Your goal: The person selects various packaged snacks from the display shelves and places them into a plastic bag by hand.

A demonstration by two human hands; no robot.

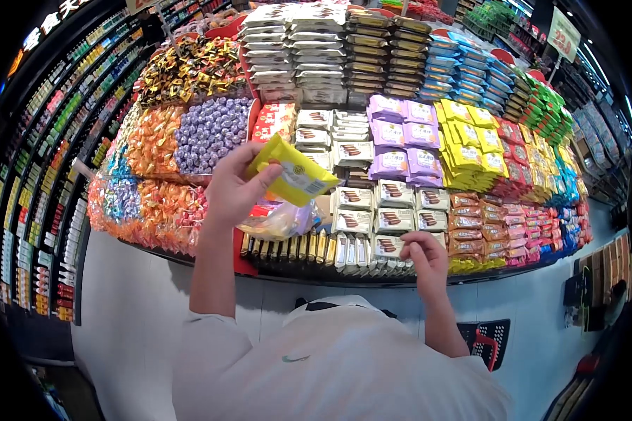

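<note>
My left hand (240, 188) is closed around a yellow snack packet (298, 174), thumb on its front face, raised above the candy display. Just beneath it, a clear plastic bag (277, 224) with colourful contents rests on the display's front part; what is inside is hard to make out. My right hand (426, 258) hangs over the front edge with loosely bent fingers and nothing visible in them. Closest to it are white packets with brown biscuit pictures (393, 219). Similar yellow packets (470, 140) lie stacked further right, beside purple packets (404, 140).
Purple wrapped candies (212, 133) and orange-wrapped candies (154, 140) fill bins at the left. Brown packets (474, 223) lie at the front right. Tall shelves (56, 175) stand on the left. A black basket with a red handle (488, 344) sits on the floor at my right.
</note>
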